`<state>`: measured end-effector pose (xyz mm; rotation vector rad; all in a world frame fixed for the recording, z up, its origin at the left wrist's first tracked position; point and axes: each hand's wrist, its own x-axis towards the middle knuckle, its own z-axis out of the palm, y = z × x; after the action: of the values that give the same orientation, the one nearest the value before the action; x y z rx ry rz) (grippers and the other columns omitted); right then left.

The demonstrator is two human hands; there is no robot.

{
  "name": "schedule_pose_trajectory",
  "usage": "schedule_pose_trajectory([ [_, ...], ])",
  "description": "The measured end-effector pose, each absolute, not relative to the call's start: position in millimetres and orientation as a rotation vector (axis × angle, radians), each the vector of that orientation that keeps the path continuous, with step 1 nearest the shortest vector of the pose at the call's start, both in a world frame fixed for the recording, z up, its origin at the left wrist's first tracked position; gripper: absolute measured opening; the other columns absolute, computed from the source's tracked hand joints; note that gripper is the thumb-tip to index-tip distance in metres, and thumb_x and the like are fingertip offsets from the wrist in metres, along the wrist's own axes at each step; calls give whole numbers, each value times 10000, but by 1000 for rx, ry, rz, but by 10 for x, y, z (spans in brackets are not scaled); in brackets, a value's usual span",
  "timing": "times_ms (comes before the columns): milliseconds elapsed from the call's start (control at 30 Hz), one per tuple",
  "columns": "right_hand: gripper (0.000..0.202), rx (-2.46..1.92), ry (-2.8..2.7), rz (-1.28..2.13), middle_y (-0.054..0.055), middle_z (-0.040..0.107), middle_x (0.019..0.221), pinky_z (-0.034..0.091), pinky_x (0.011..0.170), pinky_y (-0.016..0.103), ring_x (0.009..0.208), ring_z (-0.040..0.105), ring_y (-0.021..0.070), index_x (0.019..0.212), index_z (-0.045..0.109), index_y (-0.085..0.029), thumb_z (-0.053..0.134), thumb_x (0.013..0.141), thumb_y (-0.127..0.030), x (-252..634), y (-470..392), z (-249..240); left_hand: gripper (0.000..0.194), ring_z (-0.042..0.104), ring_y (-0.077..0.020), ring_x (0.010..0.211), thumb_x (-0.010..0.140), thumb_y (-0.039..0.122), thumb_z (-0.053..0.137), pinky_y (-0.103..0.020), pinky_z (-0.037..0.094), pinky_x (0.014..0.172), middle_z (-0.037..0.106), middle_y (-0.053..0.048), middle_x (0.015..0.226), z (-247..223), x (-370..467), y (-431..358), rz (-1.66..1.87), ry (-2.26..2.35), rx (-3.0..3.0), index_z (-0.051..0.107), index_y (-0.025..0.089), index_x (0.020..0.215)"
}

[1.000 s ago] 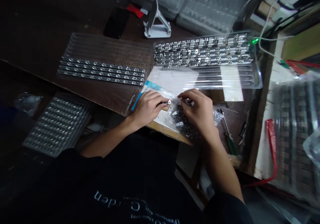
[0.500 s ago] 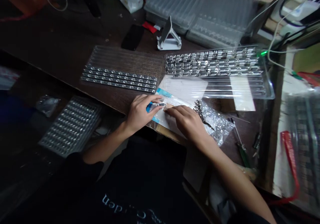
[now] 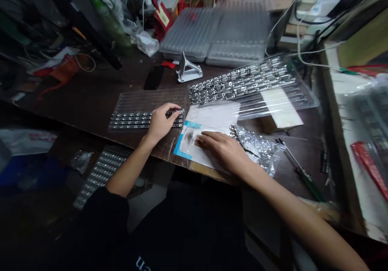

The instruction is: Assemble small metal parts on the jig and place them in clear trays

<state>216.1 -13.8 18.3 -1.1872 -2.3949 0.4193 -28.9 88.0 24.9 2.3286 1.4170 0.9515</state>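
Observation:
My left hand (image 3: 162, 122) is over the right end of a clear plastic tray (image 3: 133, 100). Its thumb and fingertips are closed on a small silver connector-like part (image 3: 179, 110), partly hidden and blurred. Rows of similar metal parts (image 3: 130, 120) fill the tray's near grooves. On a white sheet edged with blue tape (image 3: 182, 154), my right hand (image 3: 222, 146) lies with fingers stretched out. A small brown piece (image 3: 197, 141) is at its fingertips. Beside this hand lies a clear plastic bag of small metal pieces (image 3: 263, 148).
A larger clear tray (image 3: 242, 83) holding rows of metal parts stands at the back right. Behind are stacked plastic trays (image 3: 188, 34), a white stand (image 3: 188, 71) and a black phone (image 3: 153, 78). A green-handled screwdriver (image 3: 309, 182) lies at right. More filled trays (image 3: 103, 170) sit below the table's left edge.
My left hand has moved from the taped sheet to the left tray with the silver part. My right hand stays on the sheet, its fingers lying flatter. The view has tilted up.

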Motion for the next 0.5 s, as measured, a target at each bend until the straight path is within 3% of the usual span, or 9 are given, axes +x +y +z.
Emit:
schedule_pose_trajectory([
  [167, 302, -1285, -2321, 415, 119, 708, 1234, 538, 891, 389, 1067, 675, 258, 1186, 691, -175, 506, 953, -124, 2376, -110, 236, 154, 698, -200, 964, 918, 256, 617, -317, 515, 910, 765, -47, 1036, 279, -267, 1153, 873, 1493, 2341, 725, 184, 1000],
  [500, 199, -1697, -2448, 443, 104, 740, 983, 466, 761, 348, 937, 674, 269, 1025, 754, -171, 582, 954, -242, 2544, -107, 387, 165, 630, -267, 1006, 891, 256, 592, -413, 466, 975, 723, -69, 1031, 362, -404, 1322, 324, 1686, 2492, 747, 206, 918],
])
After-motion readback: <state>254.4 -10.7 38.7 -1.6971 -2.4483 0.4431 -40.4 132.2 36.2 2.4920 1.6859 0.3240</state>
